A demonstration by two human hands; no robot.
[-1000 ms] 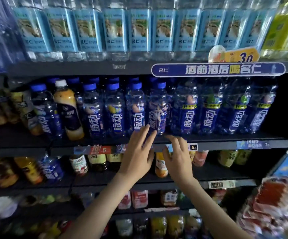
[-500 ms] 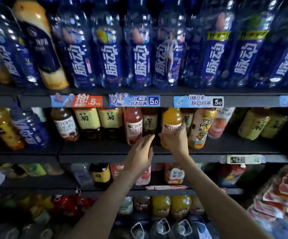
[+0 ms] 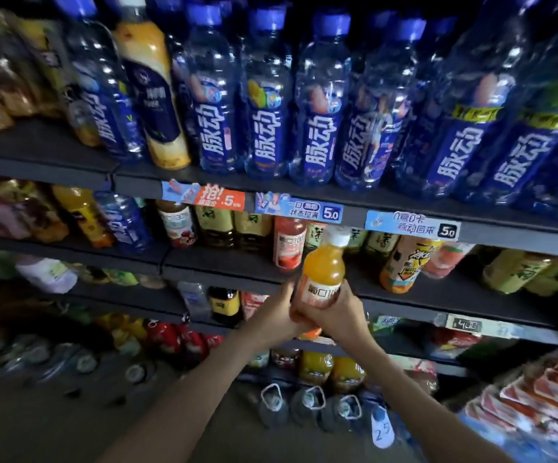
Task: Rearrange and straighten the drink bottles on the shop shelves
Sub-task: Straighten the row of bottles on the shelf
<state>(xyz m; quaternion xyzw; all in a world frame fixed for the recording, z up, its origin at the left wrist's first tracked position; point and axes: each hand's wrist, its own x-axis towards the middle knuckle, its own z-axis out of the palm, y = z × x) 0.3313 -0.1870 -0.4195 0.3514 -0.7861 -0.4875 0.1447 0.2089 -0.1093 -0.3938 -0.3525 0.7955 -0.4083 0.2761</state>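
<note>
I see left hand (image 3: 272, 320) and right hand (image 3: 336, 314) both grasping orange juice bottle (image 3: 323, 269); bottle base hidden; shelf edges blurred.

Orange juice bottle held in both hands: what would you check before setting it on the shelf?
1. Grip: left hand and right hand both wrap the orange juice bottle: ok.
2. White cap in place: ok.
3. Label faces outward: ok.
4. Bare shelf spot right of the red bottle: ok.
5. Bottle's base clean and dry: cannot tell, hidden by the hands.
</note>
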